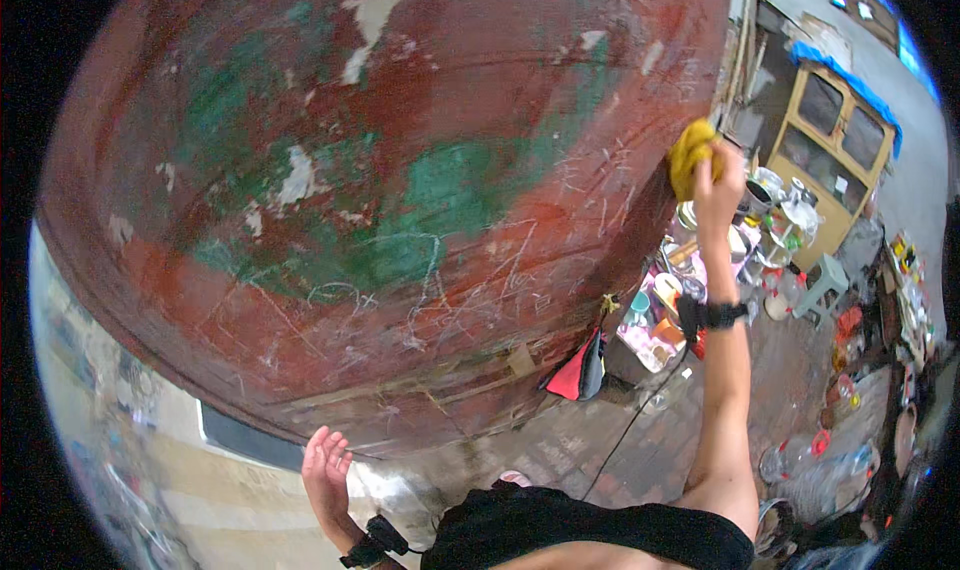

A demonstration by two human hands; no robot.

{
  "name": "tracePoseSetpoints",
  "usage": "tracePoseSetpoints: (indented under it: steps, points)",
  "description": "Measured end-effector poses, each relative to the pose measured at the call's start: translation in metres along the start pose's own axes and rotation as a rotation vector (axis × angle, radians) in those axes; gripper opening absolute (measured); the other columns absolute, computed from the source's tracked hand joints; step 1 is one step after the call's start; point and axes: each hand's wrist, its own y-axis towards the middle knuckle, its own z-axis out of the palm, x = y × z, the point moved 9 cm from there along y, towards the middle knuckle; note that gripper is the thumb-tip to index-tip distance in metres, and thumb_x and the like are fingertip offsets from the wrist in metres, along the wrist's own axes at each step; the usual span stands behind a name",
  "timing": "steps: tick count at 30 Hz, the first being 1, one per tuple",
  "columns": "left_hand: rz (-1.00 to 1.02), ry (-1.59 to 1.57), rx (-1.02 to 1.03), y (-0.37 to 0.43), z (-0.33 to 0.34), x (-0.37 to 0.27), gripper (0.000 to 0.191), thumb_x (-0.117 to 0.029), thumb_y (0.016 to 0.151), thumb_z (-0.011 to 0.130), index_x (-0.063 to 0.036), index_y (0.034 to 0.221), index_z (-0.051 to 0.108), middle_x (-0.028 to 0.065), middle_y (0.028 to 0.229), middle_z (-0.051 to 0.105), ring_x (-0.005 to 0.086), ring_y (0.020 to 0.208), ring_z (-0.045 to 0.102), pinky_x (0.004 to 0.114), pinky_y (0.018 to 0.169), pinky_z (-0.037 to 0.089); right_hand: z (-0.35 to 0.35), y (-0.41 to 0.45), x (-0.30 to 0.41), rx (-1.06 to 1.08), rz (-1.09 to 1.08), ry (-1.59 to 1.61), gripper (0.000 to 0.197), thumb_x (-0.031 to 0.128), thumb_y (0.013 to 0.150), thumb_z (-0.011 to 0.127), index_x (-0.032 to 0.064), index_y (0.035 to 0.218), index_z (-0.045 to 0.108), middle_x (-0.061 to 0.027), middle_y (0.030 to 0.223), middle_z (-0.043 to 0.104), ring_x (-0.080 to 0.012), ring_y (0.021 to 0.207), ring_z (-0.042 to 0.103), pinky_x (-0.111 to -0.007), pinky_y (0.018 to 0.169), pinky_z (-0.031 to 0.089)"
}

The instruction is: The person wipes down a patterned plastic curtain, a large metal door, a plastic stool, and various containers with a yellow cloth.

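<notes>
A large, worn wooden door or panel [480, 285] with red-brown and green paint fills the left and middle of the view, with chalk-like marks and pale bare patches on it. At its right edge, my right hand [718, 176] grips a bunched yellow cloth [691, 157]. My left hand [327, 454] is at the panel's lower edge, with nothing in it and its fingers slightly bent; whether it touches the edge is unclear. A red and grey cloth item [577, 371] hangs from the panel's right side near a yellowish knot.
Beyond my right arm are a cluttered table with cups [640, 302] and bowls, a wooden cabinet [817, 172] and a pale green stool [825, 289]. Plastic bottles [780, 461] lie on the brick floor at right. A cable runs from my right wrist strap.
</notes>
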Motion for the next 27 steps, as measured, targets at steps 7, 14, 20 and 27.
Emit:
tracePoseSetpoints:
  steps: [7, 14, 20, 27]
  points:
    - [0.006, -0.007, 0.054, 0.009, 0.006, 0.001, 0.036, -0.021, 0.09, 0.045, 0.0013, 0.118, 0.043, 0.0105, 0.102, 0.055, 0.0171, 0.089, 0.054, 0.029, 0.075, 0.044, 0.063, -0.195, 0.185, 0.913, -0.469, 0.342, 0.018, 0.01, 0.065, 0.059, 0.0068, 0.083, 0.055, -0.0107, 0.079, 0.053, -0.0258, 0.065, 0.056, -0.034, 0.044, 0.047]
    - [0.022, -0.116, 0.086, 0.005, -0.013, -0.002, 0.026, -0.012, 0.091, 0.041, -0.001, 0.113, 0.048, 0.012, 0.1, 0.058, 0.019, 0.089, 0.058, 0.029, 0.073, 0.048, 0.086, -0.155, 0.283, 0.868, -0.607, 0.613, 0.024, 0.003, 0.067, 0.058, 0.0038, 0.09, 0.058, -0.0126, 0.09, 0.059, -0.0271, 0.066, 0.061, -0.033, 0.053, 0.051]
    - [0.093, -0.162, -0.106, -0.026, -0.085, -0.021, 0.024, -0.012, 0.09, 0.041, -0.0015, 0.11, 0.049, 0.0119, 0.098, 0.058, 0.0184, 0.086, 0.058, 0.028, 0.072, 0.047, 0.06, 0.035, 0.272, 0.093, -0.156, 0.602, 0.021, -0.005, 0.075, 0.047, -0.0031, 0.093, 0.058, -0.013, 0.09, 0.06, -0.0225, 0.085, 0.057, -0.031, 0.078, 0.044]
    - [0.208, -0.201, -0.163, -0.041, -0.132, -0.054, 0.026, -0.015, 0.088, 0.046, -0.001, 0.111, 0.05, 0.0117, 0.097, 0.059, 0.0189, 0.086, 0.058, 0.03, 0.073, 0.048, 0.043, 0.119, 0.391, -0.257, -0.052, 0.832, 0.03, 0.001, 0.079, 0.05, -0.0014, 0.109, 0.051, -0.0106, 0.105, 0.055, -0.0208, 0.096, 0.052, -0.032, 0.087, 0.04]
